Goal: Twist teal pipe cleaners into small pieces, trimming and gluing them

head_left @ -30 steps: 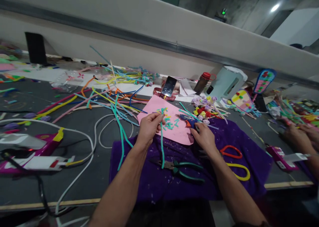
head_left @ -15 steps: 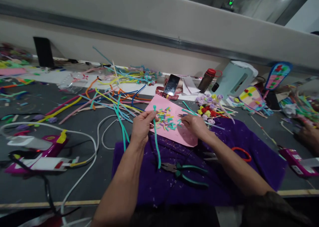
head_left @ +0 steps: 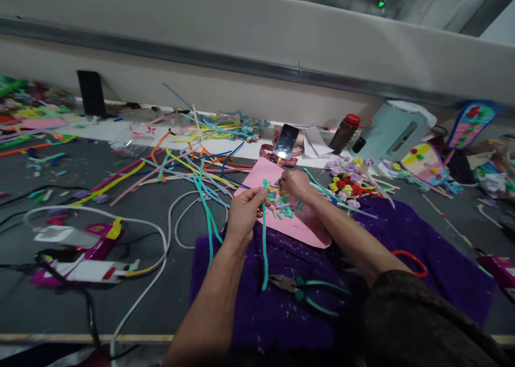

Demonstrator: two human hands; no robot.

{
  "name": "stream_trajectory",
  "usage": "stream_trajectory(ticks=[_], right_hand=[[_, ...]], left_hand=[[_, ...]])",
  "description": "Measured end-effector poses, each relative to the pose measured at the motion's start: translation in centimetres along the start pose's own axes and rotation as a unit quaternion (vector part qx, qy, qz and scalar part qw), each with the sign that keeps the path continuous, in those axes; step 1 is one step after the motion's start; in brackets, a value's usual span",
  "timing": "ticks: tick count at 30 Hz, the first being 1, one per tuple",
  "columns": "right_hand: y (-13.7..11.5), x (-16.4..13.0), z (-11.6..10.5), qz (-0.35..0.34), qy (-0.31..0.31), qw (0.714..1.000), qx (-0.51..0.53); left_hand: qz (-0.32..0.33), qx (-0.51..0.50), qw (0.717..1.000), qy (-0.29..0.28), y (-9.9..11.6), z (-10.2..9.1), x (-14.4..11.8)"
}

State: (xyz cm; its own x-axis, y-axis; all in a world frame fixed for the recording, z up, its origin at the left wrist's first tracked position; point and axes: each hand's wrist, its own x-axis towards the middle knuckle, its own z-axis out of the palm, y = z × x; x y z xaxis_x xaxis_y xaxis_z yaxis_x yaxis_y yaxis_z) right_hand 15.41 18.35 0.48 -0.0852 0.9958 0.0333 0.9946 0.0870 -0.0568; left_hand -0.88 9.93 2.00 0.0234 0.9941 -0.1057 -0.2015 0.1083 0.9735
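Note:
My left hand pinches a teal-green pipe cleaner near its knotted top, and the long tail hangs down. To its right, my right hand is closed, fingertips bent down at the upper edge of a pile of short cut pipe-cleaner pieces. Whatever its fingers hold is hidden. The pieces, mostly green, yellow and lilac, lie on a pink sheet. Below the hands, green-handled pliers rest on a purple cloth, their jaws beside the pipe cleaner's lower end.
Long coloured pipe cleaners spread across the left and back. A phone leans behind the sheet. Farther right are a red-capped bottle, fuzzy flowers and a red ring-shaped handle. Magenta glue-gun-like tools with cables lie left.
My right hand has moved left and away from me, from the sheet's right side to the pile's upper edge. My left hand still holds the pipe cleaner. The view has shifted slightly.

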Motion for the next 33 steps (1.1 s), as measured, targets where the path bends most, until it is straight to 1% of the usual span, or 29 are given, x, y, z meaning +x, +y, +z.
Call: stream_trajectory(ticks=[4, 6, 7, 8, 9, 10, 12, 13, 15, 17, 18, 20, 21, 22, 25, 27, 29, 33], right_hand=[[0.2, -0.1, -0.8, -0.001, 0.02, 1.0, 0.024], [0.6, -1.0, -1.6, -0.01, 0.039, 0.995, 0.095], [0.9, -1.7, -1.9, -0.017, 0.045, 0.985, 0.168], [1.1, -2.5, -2.3, -0.029, 0.042, 0.964, 0.26], [1.3, -3.3, -2.6, -0.042, 0.029, 0.934, 0.354], [1.5, -4.2, -2.8, -0.051, 0.012, 0.898, 0.437], [1.9, -5.8, -3.1, -0.071, -0.029, 0.831, 0.551], [2.0, -6.5, -3.2, -0.076, -0.039, 0.804, 0.588], [2.2, -7.5, -3.3, -0.083, -0.042, 0.767, 0.635], [2.1, -8.2, -3.3, -0.087, -0.034, 0.745, 0.66], [2.0, -8.4, -3.3, -0.092, -0.03, 0.739, 0.667], [1.7, -8.7, -3.3, -0.104, -0.014, 0.738, 0.666], [1.6, -8.9, -3.3, -0.113, 0.0, 0.747, 0.655], [1.5, -9.0, -3.3, -0.124, 0.018, 0.764, 0.632], [1.2, -9.4, -3.4, -0.178, 0.073, 0.829, 0.525], [1.0, -9.7, -3.4, -0.218, 0.098, 0.855, 0.46], [0.8, -9.8, -3.4, -0.244, 0.122, 0.867, 0.417], [0.3, -10.0, -3.2, -0.263, 0.175, 0.885, 0.342]], left_hand=[[-0.003, 0.001, 1.0, 0.002, 0.1, 0.0, -0.1], [-0.004, 0.005, 1.0, -0.005, 0.1, 0.1, -0.2], [-0.004, 0.008, 1.0, -0.012, 0.1, 0.2, -0.3], [-0.007, 0.009, 1.0, -0.022, 0.1, 0.3, -0.4], [-0.012, 0.008, 0.999, -0.036, 0.1, 0.5, -0.6], [-0.019, 0.005, 0.998, -0.053, 0.0, 0.6, -0.8], [-0.033, -0.007, 0.996, -0.082, -0.1, 1.0, -1.1], [-0.04, -0.015, 0.995, -0.092, -0.2, 1.1, -1.2], [-0.053, -0.03, 0.993, -0.104, -0.4, 1.4, -1.4], [-0.063, -0.039, 0.991, -0.107, -0.6, 1.5, -1.4], [-0.068, -0.041, 0.991, -0.108, -0.7, 1.6, -1.5], [-0.075, -0.037, 0.991, -0.109, -0.7, 1.7, -1.5], [-0.078, -0.034, 0.99, -0.11, -0.7, 1.7, -1.6], [-0.08, -0.031, 0.99, -0.111, -0.7, 1.7, -1.6], [-0.084, -0.021, 0.99, -0.113, -0.5, 1.8, -1.7], [-0.088, -0.016, 0.99, -0.11, -0.4, 1.9, -1.7], [-0.092, -0.015, 0.99, -0.109, -0.4, 1.9, -1.6], [-0.098, -0.015, 0.99, -0.103, -0.6, 1.8, -1.5]])
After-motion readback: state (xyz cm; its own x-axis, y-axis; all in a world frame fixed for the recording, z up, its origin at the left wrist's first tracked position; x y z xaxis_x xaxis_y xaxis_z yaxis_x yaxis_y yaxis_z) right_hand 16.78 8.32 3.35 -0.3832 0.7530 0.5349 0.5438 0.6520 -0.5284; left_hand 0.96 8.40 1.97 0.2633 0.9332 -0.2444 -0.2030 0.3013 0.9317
